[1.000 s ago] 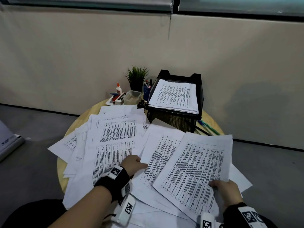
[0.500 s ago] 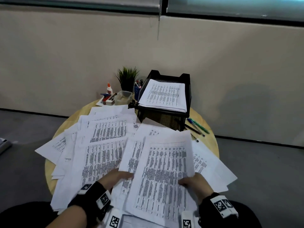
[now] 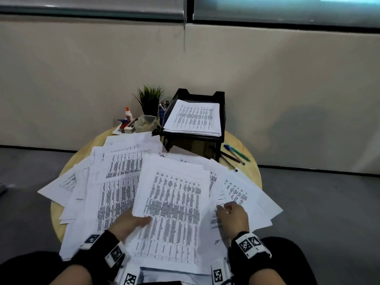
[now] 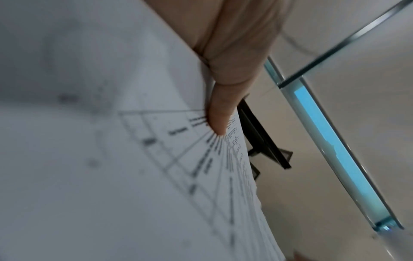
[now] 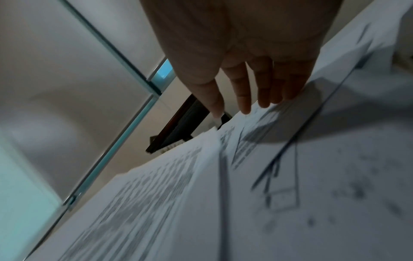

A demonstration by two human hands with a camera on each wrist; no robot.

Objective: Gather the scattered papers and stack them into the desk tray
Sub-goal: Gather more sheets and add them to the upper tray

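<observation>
On the round wooden table (image 3: pixel 249 173), our left hand (image 3: pixel 131 223) pinches a white printed sheet (image 3: pixel 174 204), its text unreadable; our right hand (image 3: pixel 233 217) rests spread on scattered papers (image 3: pixel 119 182).

left hand (image 3: pixel 131 223) thumb-pinching, right hand (image 3: pixel 233 218) fingers straight, palm down

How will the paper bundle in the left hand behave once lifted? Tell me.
The paper bundle, pinched at one edge by the left hand, will probably sag. Its edges already look fanned in the left wrist view, so loose sheets may slip apart.
</observation>
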